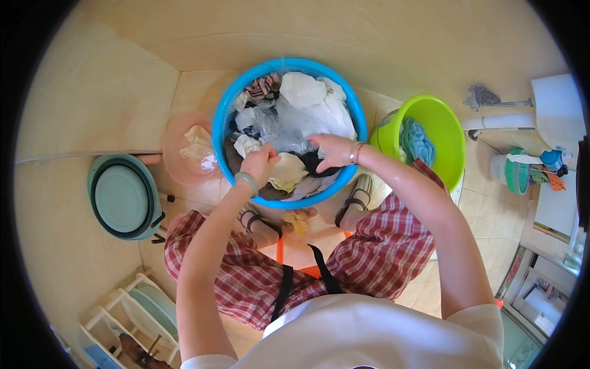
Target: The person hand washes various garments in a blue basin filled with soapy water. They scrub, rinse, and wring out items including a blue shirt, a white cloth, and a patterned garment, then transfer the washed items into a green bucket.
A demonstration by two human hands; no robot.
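A round blue tub [361, 117] in front of me holds soapy water and a heap of wet laundry. My left hand [260, 165] is closed at its near left side, gripping a piece of white cloth [247, 145]. Beside that fist lies a cream cloth [289, 170]. On the right, my right hand [335, 151] is over the laundry with its thumb and fingers apart, near a black cloth [314, 163]. A large white garment [322, 117] bulges out of the suds at the back, and a striped dark cloth [263, 86] lies at the back left.
A lime-green bucket [452, 138] with blue cloth [418, 140] stands right of the tub. To the left are a pink basin [178, 154] and a folding grey-green basin [121, 197]. A yellowish cloth [297, 222] lies between my feet. A wooden rack [110, 313] stands at lower left.
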